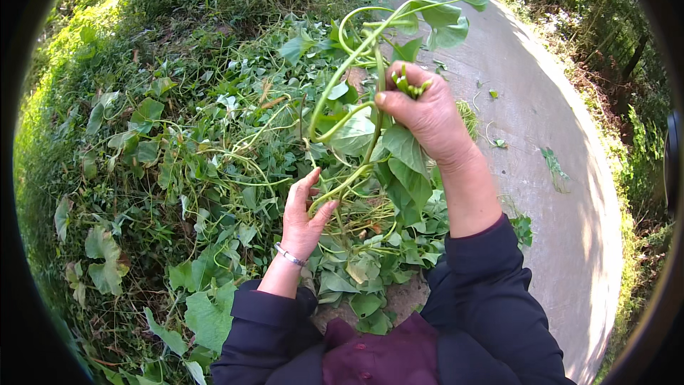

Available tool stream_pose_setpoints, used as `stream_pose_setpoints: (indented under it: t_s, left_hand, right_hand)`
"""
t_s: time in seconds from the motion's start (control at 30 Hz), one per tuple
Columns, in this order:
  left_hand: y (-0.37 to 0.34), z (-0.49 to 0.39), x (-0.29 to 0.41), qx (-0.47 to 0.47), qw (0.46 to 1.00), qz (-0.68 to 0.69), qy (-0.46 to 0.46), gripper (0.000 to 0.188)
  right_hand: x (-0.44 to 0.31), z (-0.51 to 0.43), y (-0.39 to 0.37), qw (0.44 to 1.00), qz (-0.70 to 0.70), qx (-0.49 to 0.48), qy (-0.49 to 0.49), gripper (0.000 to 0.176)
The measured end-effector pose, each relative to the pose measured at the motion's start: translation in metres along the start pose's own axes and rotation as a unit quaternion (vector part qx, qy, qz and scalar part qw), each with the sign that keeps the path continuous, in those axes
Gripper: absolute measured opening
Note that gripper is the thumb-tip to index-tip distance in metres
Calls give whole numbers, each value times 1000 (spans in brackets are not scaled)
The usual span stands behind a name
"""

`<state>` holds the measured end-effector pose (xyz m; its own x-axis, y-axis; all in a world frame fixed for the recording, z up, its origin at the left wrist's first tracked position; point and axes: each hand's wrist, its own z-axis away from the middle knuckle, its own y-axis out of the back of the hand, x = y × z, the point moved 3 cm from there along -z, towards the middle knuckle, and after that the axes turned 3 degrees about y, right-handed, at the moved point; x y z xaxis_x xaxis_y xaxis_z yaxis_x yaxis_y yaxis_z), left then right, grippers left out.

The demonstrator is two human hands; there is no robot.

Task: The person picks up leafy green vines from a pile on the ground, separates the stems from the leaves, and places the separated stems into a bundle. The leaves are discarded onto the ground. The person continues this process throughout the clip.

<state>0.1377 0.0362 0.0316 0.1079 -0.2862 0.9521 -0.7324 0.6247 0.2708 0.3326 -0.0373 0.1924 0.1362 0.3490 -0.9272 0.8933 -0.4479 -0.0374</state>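
My right hand [422, 104] is raised, its fingers closed around several cut green leaf stalks and a long leafy vine [342, 72]. The vine loops to the left and its tip reaches over the path; broad green leaves [409, 184] hang below the hand. Lower and to the left is my left hand [304, 214], with a silvery bracelet on its wrist. Its thumb and fingers are apart on either side of a lower bend of the vine; whether they touch it is unclear. Under both hands lies a heap of cut vines and leaves [368, 272].
Dense weeds and vines [144, 182] cover the ground on the left. A concrete path [545, 117] curves along the right, with loose leaf scraps [554, 166] on it. Shrubs [614, 37] border its far side.
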Motion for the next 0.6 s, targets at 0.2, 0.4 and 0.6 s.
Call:
stream_pose_setpoints:
  t_s: [0.2,0.4,0.6]
  left_hand:
    - [-13,1,-26,-202,975,-95,8,83]
    - [-33,3,-43,-178,977,-42,113,31]
    - [-54,0,-20,-201,968,-151,-24,26]
  right_hand:
    - [153,134,63,912,66,247,-320,17]
    - [154,160,48,886,-117,240,-379,10]
    - [150,155,50,887,-212,224,-344,9]
